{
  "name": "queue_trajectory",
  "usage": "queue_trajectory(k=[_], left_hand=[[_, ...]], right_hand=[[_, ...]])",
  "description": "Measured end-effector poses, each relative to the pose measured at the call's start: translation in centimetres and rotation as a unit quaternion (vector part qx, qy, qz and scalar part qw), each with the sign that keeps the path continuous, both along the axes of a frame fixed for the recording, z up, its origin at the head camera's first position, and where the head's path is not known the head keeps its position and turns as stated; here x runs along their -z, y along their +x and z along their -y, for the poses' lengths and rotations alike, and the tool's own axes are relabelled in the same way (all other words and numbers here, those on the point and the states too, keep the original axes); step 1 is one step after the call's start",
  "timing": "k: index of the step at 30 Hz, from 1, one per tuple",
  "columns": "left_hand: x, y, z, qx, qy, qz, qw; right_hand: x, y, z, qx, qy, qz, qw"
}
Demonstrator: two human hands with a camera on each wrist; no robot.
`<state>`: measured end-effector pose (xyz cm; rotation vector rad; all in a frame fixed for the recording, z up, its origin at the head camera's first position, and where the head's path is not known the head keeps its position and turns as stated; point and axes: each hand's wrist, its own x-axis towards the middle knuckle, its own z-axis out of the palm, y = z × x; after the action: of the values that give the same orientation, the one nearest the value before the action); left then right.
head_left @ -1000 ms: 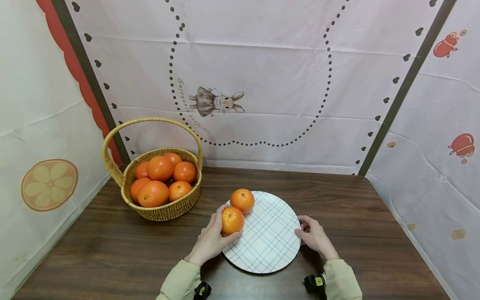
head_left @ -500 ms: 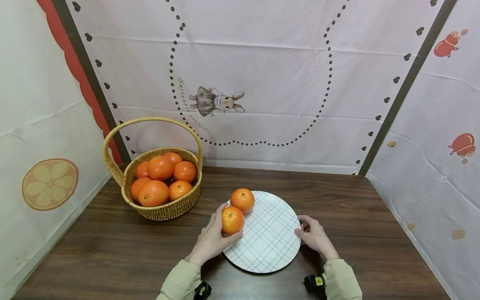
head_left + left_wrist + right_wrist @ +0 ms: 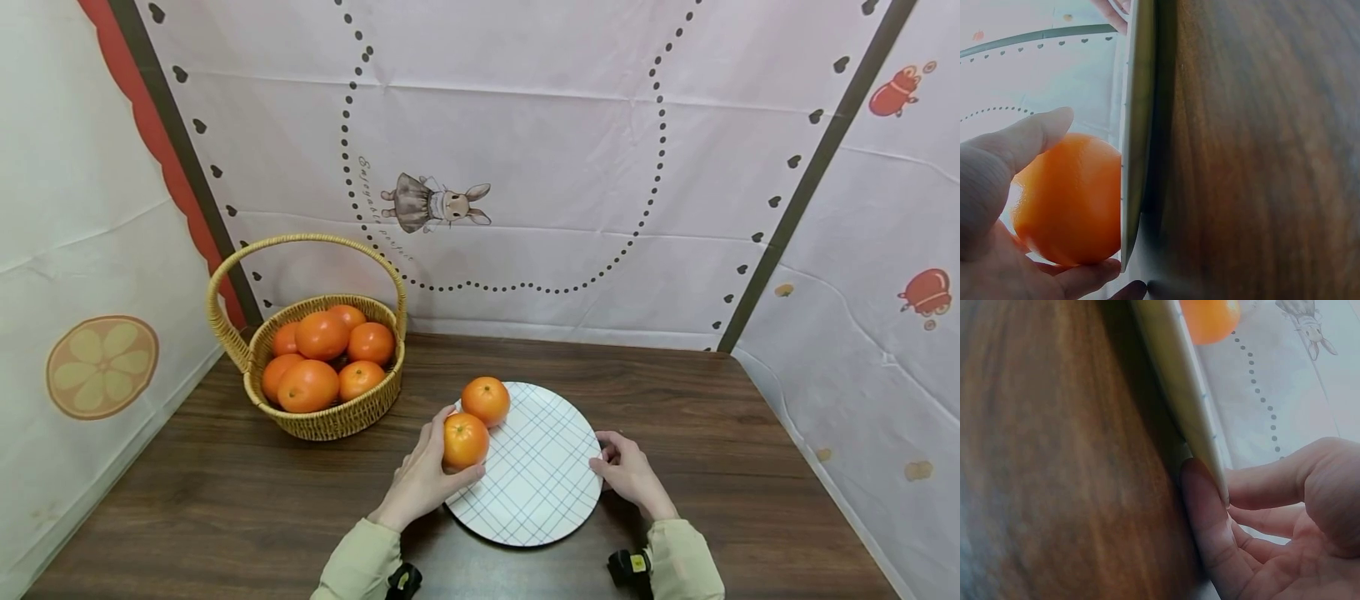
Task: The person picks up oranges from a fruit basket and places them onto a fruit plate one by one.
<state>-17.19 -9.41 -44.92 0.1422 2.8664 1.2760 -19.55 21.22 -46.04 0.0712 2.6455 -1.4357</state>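
A round white plate [image 3: 542,477] with a blue check pattern sits on the brown table. Near its left rim my left hand [image 3: 420,483] holds an orange [image 3: 465,440], thumb on one side and fingers round the other. In the left wrist view that orange [image 3: 1075,200] is against the plate's surface. A second orange [image 3: 485,401] lies just behind it on the plate. On the opposite side my right hand [image 3: 632,475] pinches the plate's rim. The right wrist view shows the thumb above the rim [image 3: 1200,406] and a finger beneath it.
At the back left stands a woven basket [image 3: 330,425] with a tall arched handle, holding several oranges [image 3: 321,335]. Printed cloth walls [image 3: 525,167] enclose the table [image 3: 225,500] at the back and both sides.
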Motion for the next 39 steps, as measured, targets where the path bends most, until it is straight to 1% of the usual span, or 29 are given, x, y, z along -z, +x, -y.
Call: queue_trajectory(k=[10,19,29,39], left_hand=[[-0.1,0.0,0.1,-0.001,0.001,-0.003,1.0],[-0.1,-0.1,0.2,0.008,0.012,-0.006,0.9999],[-0.6,-0.1,0.3,0.019,0.022,-0.022,0.9993],[-1.2,0.0,0.2,0.015,0.031,-0.035,0.9988]], right_hand=[[0.0,0.0,0.0,0.001,-0.007,0.0,1.0],[0.0,0.1,0.1,0.001,-0.012,0.001,1.0],[0.0,0.0,0.0,0.002,-0.012,-0.002,1.0],[0.3,0.0,0.0,0.004,-0.015,-0.004,1.0]])
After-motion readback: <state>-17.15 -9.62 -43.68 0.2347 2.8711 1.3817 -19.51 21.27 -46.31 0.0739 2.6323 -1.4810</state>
